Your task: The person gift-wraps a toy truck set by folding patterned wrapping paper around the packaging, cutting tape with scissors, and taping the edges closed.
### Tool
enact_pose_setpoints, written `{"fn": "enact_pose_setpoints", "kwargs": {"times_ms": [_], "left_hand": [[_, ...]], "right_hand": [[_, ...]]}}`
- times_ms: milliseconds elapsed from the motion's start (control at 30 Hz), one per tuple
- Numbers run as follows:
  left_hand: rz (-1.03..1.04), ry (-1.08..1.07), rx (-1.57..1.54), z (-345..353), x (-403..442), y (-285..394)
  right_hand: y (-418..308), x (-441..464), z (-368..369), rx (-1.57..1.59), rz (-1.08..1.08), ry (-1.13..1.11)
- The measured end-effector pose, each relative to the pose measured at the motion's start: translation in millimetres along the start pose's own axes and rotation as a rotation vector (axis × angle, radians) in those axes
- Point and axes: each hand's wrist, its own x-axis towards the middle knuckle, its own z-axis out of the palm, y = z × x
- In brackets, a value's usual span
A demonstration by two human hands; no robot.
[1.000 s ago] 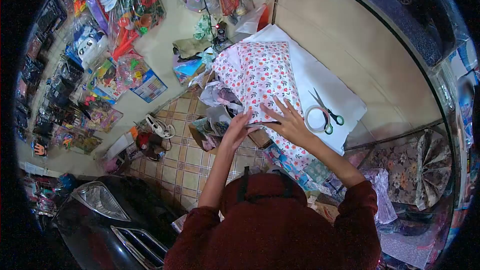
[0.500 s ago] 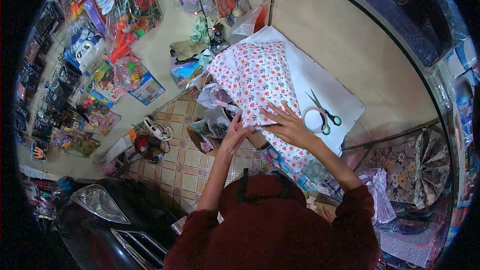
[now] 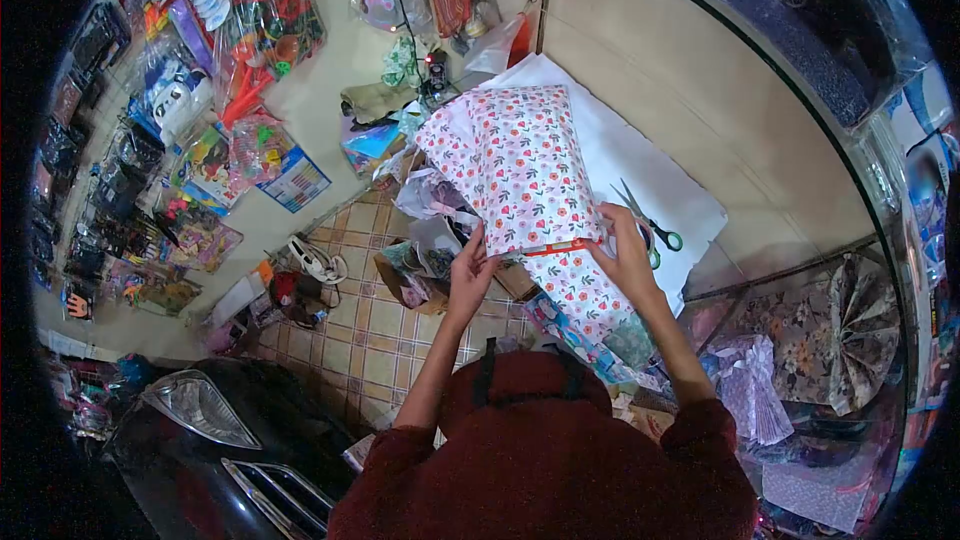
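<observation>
A box lies under floral wrapping paper (image 3: 530,160), with a red strip of the box (image 3: 560,248) showing at the near edge. My left hand (image 3: 470,275) pinches the paper at the near left corner. At the near right corner, my right hand (image 3: 625,252) grips the paper-covered side, thumb toward the near edge. A loose floral flap (image 3: 580,295) hangs toward me beyond the red strip. Scissors with green and black handles (image 3: 662,232) lie open just right of my right hand, which covers the tape roll.
A white sheet (image 3: 690,190) lies beneath the package and scissors. Bags and boxes (image 3: 410,275) stand on the tiled floor to the left. A black motorbike (image 3: 220,430) is at the lower left. Packaged goods (image 3: 250,70) hang on the wall.
My right hand has moved off the top of the paper to the near right corner, now covering the tape roll. The red strip has come into view. My left hand stays at its corner.
</observation>
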Motion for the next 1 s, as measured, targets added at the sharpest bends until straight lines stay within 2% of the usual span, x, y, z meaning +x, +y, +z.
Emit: {"fn": "enact_pose_setpoints", "kwargs": {"times_ms": [67, 167, 267, 367, 467, 1000], "left_hand": [[0.05, 0.04, 0.03, 2, -1, -4], [-0.037, 0.128, -0.131, 6, 0, -2], [-0.118, 0.174, -0.122, 8, 0, 0], [-0.089, 0.225, -0.147, 10, 1, -11], [-0.152, 0.254, -0.162, 11, 3, -12], [-0.088, 0.295, -0.136, 17, 18, -27]], "right_hand": [[0, 1, 2, -0.056, -0.027, -0.032], [-5, 3, 9, -0.05, 0.032, 0.001], [-14, 4, 11, -0.28, 0.079, -0.015], [-8, 5, 17, -0.313, 0.12, 0.012], [-2, 4, 19, -0.359, 0.116, 0.012], [16, 9, 29, -0.468, 0.105, 0.023]]}}
